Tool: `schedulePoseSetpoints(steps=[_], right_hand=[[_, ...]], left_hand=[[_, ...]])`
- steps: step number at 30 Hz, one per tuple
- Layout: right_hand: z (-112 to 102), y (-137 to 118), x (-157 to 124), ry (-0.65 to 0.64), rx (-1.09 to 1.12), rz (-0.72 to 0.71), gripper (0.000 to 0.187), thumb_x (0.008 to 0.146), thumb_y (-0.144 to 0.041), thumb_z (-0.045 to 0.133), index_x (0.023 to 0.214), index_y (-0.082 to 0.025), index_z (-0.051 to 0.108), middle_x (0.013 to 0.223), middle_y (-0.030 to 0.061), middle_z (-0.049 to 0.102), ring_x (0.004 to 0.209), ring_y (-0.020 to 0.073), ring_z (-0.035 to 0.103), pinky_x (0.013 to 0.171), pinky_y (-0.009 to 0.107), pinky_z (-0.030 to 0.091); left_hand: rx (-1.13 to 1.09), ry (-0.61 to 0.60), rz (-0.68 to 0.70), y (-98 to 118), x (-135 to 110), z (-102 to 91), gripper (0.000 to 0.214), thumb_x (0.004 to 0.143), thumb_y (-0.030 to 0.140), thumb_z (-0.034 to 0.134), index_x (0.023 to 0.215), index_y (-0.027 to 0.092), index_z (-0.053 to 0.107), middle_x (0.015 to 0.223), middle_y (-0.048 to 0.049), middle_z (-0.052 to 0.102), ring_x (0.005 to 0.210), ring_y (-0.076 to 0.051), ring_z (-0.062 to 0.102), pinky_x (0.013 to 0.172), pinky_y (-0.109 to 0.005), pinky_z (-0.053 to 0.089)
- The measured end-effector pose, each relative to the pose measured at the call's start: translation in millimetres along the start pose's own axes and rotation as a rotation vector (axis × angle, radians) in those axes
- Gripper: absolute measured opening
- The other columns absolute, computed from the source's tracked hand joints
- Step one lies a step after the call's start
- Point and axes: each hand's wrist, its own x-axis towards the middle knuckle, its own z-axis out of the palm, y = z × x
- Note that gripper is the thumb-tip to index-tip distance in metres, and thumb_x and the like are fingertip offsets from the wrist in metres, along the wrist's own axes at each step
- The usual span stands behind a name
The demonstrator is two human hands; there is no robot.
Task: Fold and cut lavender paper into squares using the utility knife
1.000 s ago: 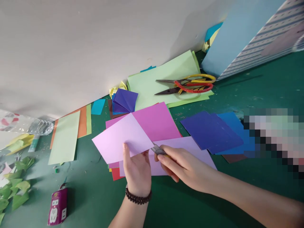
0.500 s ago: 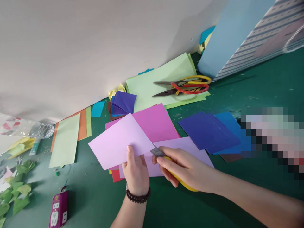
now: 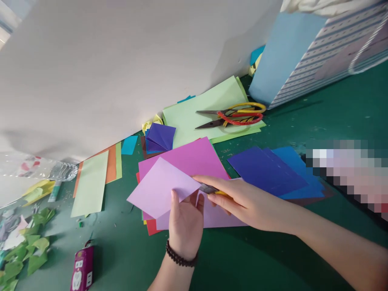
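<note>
My left hand (image 3: pixel 185 220) pinches a pale lilac paper sheet (image 3: pixel 160 186) by its lower edge and holds it up above the desk. My right hand (image 3: pixel 245 202) is closed round a yellow-handled pair of scissors (image 3: pixel 212 190), whose blades meet the right corner of that sheet. Under both hands lies a pile of coloured paper: a magenta sheet (image 3: pixel 190 158), another lilac sheet (image 3: pixel 218 214) and a red one (image 3: pixel 151 227). A dark bead bracelet sits on my left wrist.
Two more pairs of scissors (image 3: pixel 235 115), red and yellow handled, lie on light green paper (image 3: pixel 197 111) by the wall. Blue sheets (image 3: pixel 273 169) are to the right, folded purple squares (image 3: pixel 159 137) behind. A striped blue bag (image 3: pixel 303 52) stands at the back right. Green scraps (image 3: pixel 27 252) and a purple socket strip (image 3: pixel 81 273) lie left.
The lilac sheet has turned and dropped slightly in my left hand. My right hand has pushed the scissors leftwards along the sheet's edge. The view has shifted a little.
</note>
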Motion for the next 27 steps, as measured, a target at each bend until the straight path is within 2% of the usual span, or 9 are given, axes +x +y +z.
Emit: schedulePoseSetpoints(steps=[3, 5, 7, 10, 11, 13, 18, 23, 27], right_hand=[[-8, 0, -3, -0.061, 0.005, -0.009, 0.047, 0.097, -0.038, 0.034, 0.143, -0.031, 0.037, 0.104, 0.0048, 0.068, 0.085, 0.0176, 0.065, 0.077, 0.031, 0.050], [-11, -1, -6, -0.108, 0.005, -0.009, 0.046, 0.097, -0.035, 0.036, 0.143, -0.034, 0.037, 0.112, 0.0040, 0.067, 0.089, 0.0171, 0.065, 0.079, 0.031, 0.050], [-11, -2, -8, -0.150, 0.003, -0.041, 0.046, 0.096, -0.034, 0.038, 0.141, -0.038, 0.039, 0.122, 0.0023, 0.064, 0.098, 0.0176, 0.065, 0.082, 0.030, 0.050], [-5, -3, -12, -0.186, -0.020, -0.110, 0.046, 0.095, -0.033, 0.040, 0.139, -0.043, 0.040, 0.129, -0.0024, 0.060, 0.106, 0.0179, 0.063, 0.083, 0.028, 0.051], [-2, -3, -13, -0.189, -0.040, -0.130, 0.046, 0.095, -0.033, 0.040, 0.139, -0.044, 0.040, 0.129, -0.0036, 0.061, 0.106, 0.0179, 0.063, 0.083, 0.028, 0.051], [3, -5, -14, -0.191, -0.096, -0.172, 0.046, 0.095, -0.032, 0.039, 0.139, -0.046, 0.039, 0.128, -0.0057, 0.061, 0.106, 0.0179, 0.063, 0.082, 0.029, 0.051], [7, -8, -17, -0.171, -0.198, -0.238, 0.048, 0.095, -0.024, 0.039, 0.138, -0.045, 0.038, 0.117, -0.0066, 0.067, 0.096, 0.0159, 0.067, 0.072, 0.025, 0.049], [13, -1, -13, -0.034, -0.386, -0.138, 0.020, 0.092, -0.026, 0.049, 0.111, -0.028, 0.055, 0.080, -0.0027, 0.071, 0.070, 0.0183, 0.067, 0.052, 0.025, 0.039], [15, 2, -8, 0.105, -0.510, -0.222, 0.011, 0.094, -0.027, 0.046, 0.095, -0.024, 0.057, 0.084, 0.0000, 0.069, 0.073, 0.0187, 0.066, 0.054, 0.027, 0.038]], left_hand=[[0.446, -0.329, -0.135, 30, -34, -16.3, 0.053, 0.081, 0.066, 0.055, 0.104, 0.020, 0.073, 0.116, -0.0126, 0.067, 0.110, -0.028, 0.060, 0.090, -0.037, 0.048], [0.874, -0.519, -0.148, 65, -63, -27.4, 0.035, 0.075, 0.052, 0.071, 0.094, 0.023, 0.076, 0.095, -0.0098, 0.073, 0.088, -0.024, 0.067, 0.079, -0.032, 0.051], [1.095, -0.529, 0.070, 101, -86, -33.7, 0.018, 0.078, 0.040, 0.073, 0.091, 0.028, 0.075, 0.083, -0.0040, 0.073, 0.079, -0.019, 0.068, 0.076, -0.026, 0.050], [1.114, -0.125, 0.711, 134, -91, -31.0, 0.052, 0.068, 0.042, 0.081, 0.115, 0.029, 0.064, 0.116, -0.0032, 0.066, 0.115, -0.024, 0.057, 0.100, -0.030, 0.042], [1.179, -0.091, 0.714, 136, -85, -28.1, 0.075, 0.060, 0.044, 0.086, 0.127, 0.028, 0.057, 0.131, -0.0057, 0.058, 0.126, -0.028, 0.048, 0.105, -0.034, 0.038], [1.260, -0.174, 0.478, 133, -68, -21.7, 0.096, 0.050, 0.046, 0.089, 0.135, 0.027, 0.050, 0.134, -0.0085, 0.057, 0.124, -0.030, 0.050, 0.103, -0.036, 0.041], [1.273, -0.178, 0.002, 116, -39, -12.3, 0.035, 0.069, 0.037, 0.079, 0.098, 0.018, 0.073, 0.088, -0.0069, 0.074, 0.072, -0.017, 0.065, 0.061, -0.023, 0.050], [1.319, -0.146, 0.035, 115, -40, -9.5, 0.017, 0.072, 0.032, 0.075, 0.075, 0.016, 0.072, 0.071, -0.0022, 0.069, 0.060, -0.010, 0.057, 0.054, -0.018, 0.043], [1.337, -0.079, 0.124, 112, -43, -6.3, 0.018, 0.070, 0.031, 0.077, 0.079, 0.016, 0.072, 0.078, -0.0031, 0.071, 0.065, -0.011, 0.058, 0.056, -0.018, 0.043]])
